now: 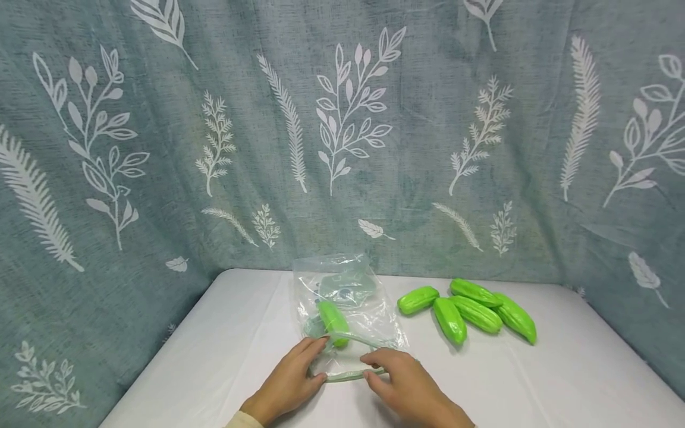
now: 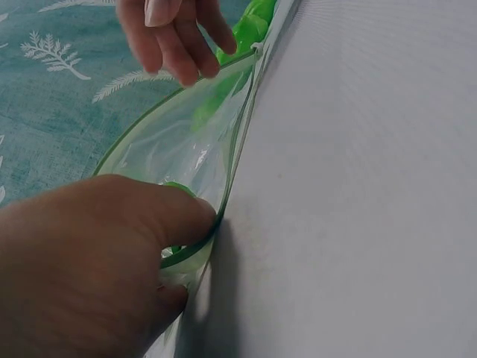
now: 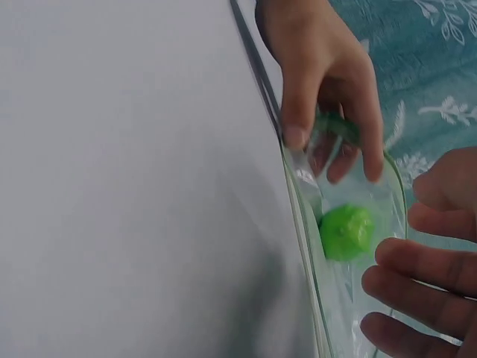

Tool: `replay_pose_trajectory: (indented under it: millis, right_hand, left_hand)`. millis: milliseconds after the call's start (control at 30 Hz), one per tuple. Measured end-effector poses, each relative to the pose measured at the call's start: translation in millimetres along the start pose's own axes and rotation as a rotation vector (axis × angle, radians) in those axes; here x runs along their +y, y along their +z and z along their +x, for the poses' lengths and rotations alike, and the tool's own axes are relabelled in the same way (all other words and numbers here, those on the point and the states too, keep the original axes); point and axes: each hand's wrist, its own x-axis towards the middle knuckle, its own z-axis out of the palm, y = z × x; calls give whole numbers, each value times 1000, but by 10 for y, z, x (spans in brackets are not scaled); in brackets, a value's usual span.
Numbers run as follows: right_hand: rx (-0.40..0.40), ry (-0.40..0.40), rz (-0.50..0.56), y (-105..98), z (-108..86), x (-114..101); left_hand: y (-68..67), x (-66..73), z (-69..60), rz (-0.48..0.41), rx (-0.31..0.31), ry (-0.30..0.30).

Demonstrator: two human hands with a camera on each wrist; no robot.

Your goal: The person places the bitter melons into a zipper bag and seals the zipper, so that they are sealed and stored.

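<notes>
Bag, clear, one (image 1: 369,321): lying on the table (image 1: 535,392), its green-rimmed mouth gaping toward me. Enclosed vegetable, green, one (image 1: 334,324): lying inside the bag. Loose vegetables, green, five (image 1: 478,314): lying in a group right of the bag; only the head view is giving me all five.

Left hand, one (image 1: 291,374): curling round the left end of the bag's mouth, thumb and fingers gripping the rim. The right wrist view is showing me what the head view is partly hiding: thumb outside, fingers reaching within. Right hand, one (image 1: 404,380): hanging at the mouth's right end, fingers loosely spread, gripping nothing; whether they are touching the rim I cannot tell.

Pale tab, one (image 2: 258,48): showing at the rim's corner in the left wrist view alone. Printed patch, one (image 1: 348,288): spreading over the bag's far part; any lettering is too small to read. Leafy cloth, patterned white on teal (image 1: 417,160): hanging behind.
</notes>
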Motion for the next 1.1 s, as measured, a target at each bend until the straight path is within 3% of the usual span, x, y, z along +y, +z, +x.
replay_pose_trajectory:
  millis: [300, 500, 1100]
  right_hand:
    - [116, -30, 71, -161, -48, 231]
    - [176, 54, 81, -247, -79, 357]
    - [235, 259, 84, -483, -153, 619]
  left_hand:
    - [3, -12, -9, -14, 0, -17]
    - [-2, -15, -3, -18, -1, -9]
    - [12, -22, 4, -22, 15, 10]
